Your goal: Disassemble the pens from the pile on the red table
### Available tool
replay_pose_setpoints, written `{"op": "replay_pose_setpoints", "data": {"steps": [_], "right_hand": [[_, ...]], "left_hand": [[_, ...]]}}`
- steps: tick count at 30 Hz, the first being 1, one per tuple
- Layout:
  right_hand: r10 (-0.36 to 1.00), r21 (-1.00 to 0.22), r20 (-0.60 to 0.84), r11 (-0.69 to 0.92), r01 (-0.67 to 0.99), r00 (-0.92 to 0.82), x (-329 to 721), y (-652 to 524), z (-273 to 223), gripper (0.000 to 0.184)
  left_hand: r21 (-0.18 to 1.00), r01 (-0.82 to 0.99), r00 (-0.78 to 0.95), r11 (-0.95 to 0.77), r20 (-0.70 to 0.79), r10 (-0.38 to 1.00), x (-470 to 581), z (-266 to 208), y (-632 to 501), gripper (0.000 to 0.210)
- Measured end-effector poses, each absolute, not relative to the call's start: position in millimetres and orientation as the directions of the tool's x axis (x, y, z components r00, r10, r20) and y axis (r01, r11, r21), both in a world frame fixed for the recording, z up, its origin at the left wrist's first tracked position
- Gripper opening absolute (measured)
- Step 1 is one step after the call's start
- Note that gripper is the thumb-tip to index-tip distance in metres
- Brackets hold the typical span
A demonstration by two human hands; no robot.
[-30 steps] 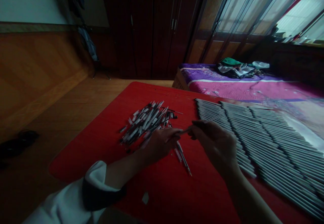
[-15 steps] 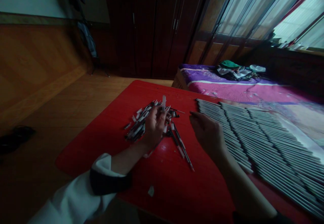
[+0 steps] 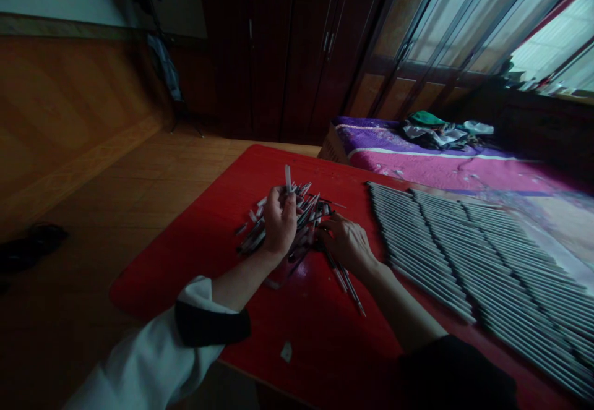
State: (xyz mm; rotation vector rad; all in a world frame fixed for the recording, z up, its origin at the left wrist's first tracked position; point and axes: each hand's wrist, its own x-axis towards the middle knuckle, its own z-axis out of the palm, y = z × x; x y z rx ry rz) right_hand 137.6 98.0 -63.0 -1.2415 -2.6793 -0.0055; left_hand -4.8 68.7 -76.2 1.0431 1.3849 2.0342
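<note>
My left hand (image 3: 281,221) is closed around a translucent white pen barrel (image 3: 288,178), which sticks up above the thumb. Behind and beside it lies a loose pile of pen parts (image 3: 253,237), dark refills and pale tubes jumbled together on the red table (image 3: 185,237). My right hand (image 3: 346,243) is at the pile's right side, palm down, its fingers bent together around something dark and thin that I cannot make out. Below that hand, a few slim pen refills (image 3: 355,295) point toward the table's front edge.
Long rows of pale grey pens with dark ends (image 3: 464,261) cover the table's right side. A small whitish scrap (image 3: 286,352) lies near the front edge. Beyond stands a bed (image 3: 413,166) with a purple and pink cover and a heap of cloth (image 3: 436,130).
My right hand has moved left from beside the pen rows to the pile, and its fingers have come down among the parts. My left hand still holds the barrel, shifted slightly left.
</note>
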Motion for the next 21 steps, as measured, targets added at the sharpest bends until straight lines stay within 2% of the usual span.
{"op": "replay_pose_setpoints", "data": {"steps": [8, 15, 21], "right_hand": [[0.622, -0.044, 0.181, 0.779, 0.626, -0.762, 133.2, 75.0, -62.8, 0.018], [0.659, 0.029, 0.206, 0.735, 0.677, -0.724, 147.3, 68.0, -68.7, 0.018], [0.624, 0.060, 0.223, 0.758, 0.650, -0.749, 152.4, 66.7, -77.0, 0.023]], "left_hand": [[0.910, 0.119, -0.599, -0.398, 0.385, 0.702, -6.9, -82.3, 72.1, 0.013], [0.909, 0.136, -0.587, -0.394, 0.395, 0.707, -6.5, -82.5, 72.4, 0.013], [0.916, 0.128, -0.561, -0.379, 0.382, 0.735, -4.8, -83.2, 70.3, 0.015]]}}
